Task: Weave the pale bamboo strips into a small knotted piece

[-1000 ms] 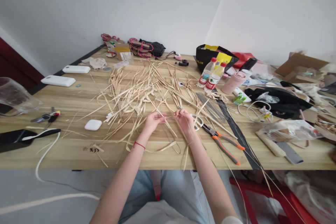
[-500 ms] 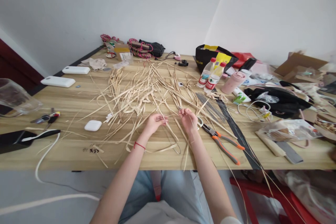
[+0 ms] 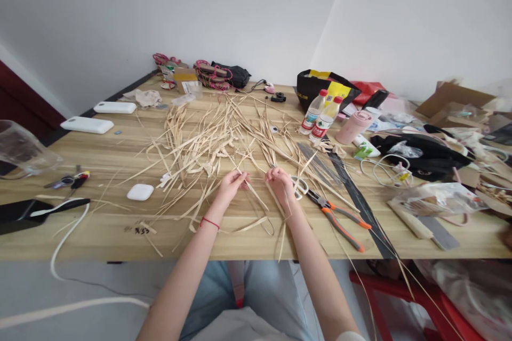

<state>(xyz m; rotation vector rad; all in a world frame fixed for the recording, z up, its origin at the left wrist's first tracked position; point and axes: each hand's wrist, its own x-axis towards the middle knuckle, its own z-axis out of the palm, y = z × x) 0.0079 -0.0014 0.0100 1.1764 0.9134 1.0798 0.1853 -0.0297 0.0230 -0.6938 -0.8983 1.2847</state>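
Observation:
Over the near middle of the table, my left hand (image 3: 233, 183) pinches a pale dried straw strip (image 3: 258, 196), which runs down to the right from the fingers. A short gap to the right, my right hand (image 3: 281, 186) is closed with its fingertips together on another thin straw strip (image 3: 282, 240) that trails below the wrist. Just beyond both hands spreads a tangled heap of straw strips (image 3: 200, 141). Beside my right hand lie the pale handles of scissors (image 3: 301, 188), partly hidden. Pliers with orange and grey grips (image 3: 333, 217) rest to the right of them.
Two water bottles (image 3: 325, 118), a pink tumbler (image 3: 354, 127) and a black and yellow bag (image 3: 310, 89) stand at the back right. A white earbud case (image 3: 140, 192), keys (image 3: 76, 179) and white power banks (image 3: 88, 124) lie at left. A cleaver (image 3: 442, 233) lies at right.
My right hand has shifted slightly left and down, uncovering more of the scissors' handles. The fingers of my left hand have moved a little left and curled closer together.

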